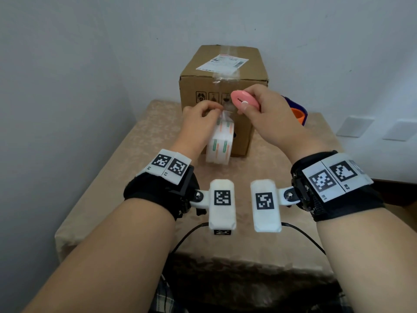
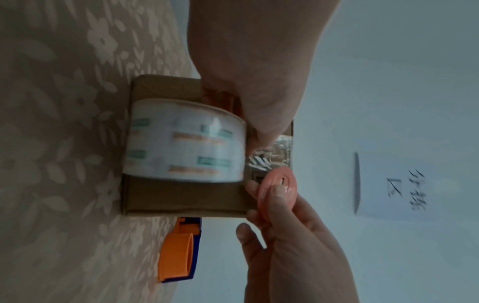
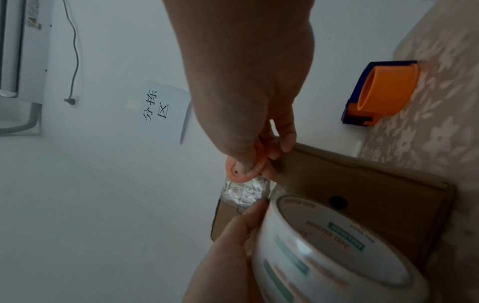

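Observation:
A brown cardboard box [image 1: 225,71] stands at the back of the table, with clear tape [image 1: 222,77] over its top seam and down its front. My left hand [image 1: 200,116] pinches the clear strip at the top of a white tape roll [image 1: 220,143] that hangs in front of the box. The roll [image 2: 184,141] shows green and orange print. My right hand [image 1: 259,109] grips a small pink cutter [image 1: 242,100], held against the box front right of the strip. In the right wrist view the cutter [image 3: 234,174] sits at the crinkled tape [image 3: 241,192].
An orange and blue tape dispenser [image 1: 297,114] lies behind my right hand, beside the box; it is also in the left wrist view [image 2: 178,256]. The table [image 1: 135,177] wears a beige flowered cloth. A paper sign [image 3: 163,106] hangs on the wall. Cables trail at the near edge.

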`<state>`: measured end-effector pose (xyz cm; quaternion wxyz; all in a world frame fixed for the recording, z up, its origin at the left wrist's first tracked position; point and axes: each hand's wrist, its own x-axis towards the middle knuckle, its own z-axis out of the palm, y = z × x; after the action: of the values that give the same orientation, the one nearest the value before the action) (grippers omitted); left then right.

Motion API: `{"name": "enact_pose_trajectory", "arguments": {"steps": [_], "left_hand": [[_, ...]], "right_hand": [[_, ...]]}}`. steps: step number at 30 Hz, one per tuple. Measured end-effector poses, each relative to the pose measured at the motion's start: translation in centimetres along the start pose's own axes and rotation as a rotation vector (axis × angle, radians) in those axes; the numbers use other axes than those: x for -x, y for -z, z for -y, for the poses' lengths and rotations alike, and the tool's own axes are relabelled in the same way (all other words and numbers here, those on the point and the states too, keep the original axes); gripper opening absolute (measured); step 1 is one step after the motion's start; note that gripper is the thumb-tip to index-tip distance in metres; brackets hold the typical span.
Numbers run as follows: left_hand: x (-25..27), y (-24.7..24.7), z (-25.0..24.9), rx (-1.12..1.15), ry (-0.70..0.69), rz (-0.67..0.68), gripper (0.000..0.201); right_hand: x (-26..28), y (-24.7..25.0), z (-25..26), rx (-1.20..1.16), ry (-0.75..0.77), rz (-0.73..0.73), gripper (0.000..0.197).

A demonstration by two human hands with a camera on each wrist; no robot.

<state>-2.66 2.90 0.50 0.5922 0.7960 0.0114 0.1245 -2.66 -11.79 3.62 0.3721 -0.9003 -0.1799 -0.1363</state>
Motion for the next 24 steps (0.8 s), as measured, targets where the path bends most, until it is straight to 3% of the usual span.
{"name": "enact_pose_trajectory", "arguments": {"steps": [3, 7, 13, 15, 24], "left_hand": [[0.0, 0.3, 0.0, 0.075, 0.077, 0.02, 0.021], [-0.2, 0.5, 0.3, 0.112, 0.076, 0.08, 0.026], [0.0, 0.9, 0.5, 0.107, 0.172, 0.056, 0.016], [0.1, 1.1, 0.4, 0.107, 0.21, 0.064, 0.006], [0.3, 1.1, 0.2, 0.216, 0.278, 0.139, 0.008]], "right_hand": [[-0.2, -0.5, 0.2, 0.044, 0.001, 0.046, 0.029], [-0.4, -0.9, 0.2, 0.081, -0.01, 0.077, 0.032], [-0.4, -1.2, 0.0, 0.195, -0.031, 0.058, 0.031], [-0.4, -1.5, 0.1, 0.226, -0.009, 0.052, 0.029], [-0.7, -1.9, 0.0, 0.372, 0.112, 0.056, 0.024]]}}
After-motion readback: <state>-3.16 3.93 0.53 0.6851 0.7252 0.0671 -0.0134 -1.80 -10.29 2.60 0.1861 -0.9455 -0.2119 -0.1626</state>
